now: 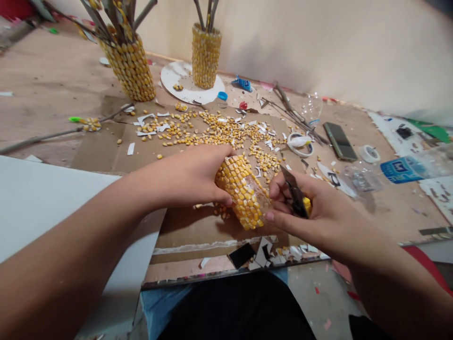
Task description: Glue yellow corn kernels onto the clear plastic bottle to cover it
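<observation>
My left hand [193, 177] is wrapped around a clear bottle partly covered with glued corn kernels [242, 191], holding it tilted above the cardboard sheet [106, 148]. My right hand [304, 210] is closed at the bottle's bare end, pinching a small dark strip [293, 193] and what looks like a yellow kernel. Loose corn kernels [219, 132] lie scattered across the cardboard just beyond the hands.
Two kernel-covered vases with sticks stand at the back, one at the left [129, 66], one on a white disc [205, 54]. A phone [339, 140], tape rolls [368, 153], a plastic bottle [414, 165] and paper scraps lie to the right. A white board [42, 203] lies at the left.
</observation>
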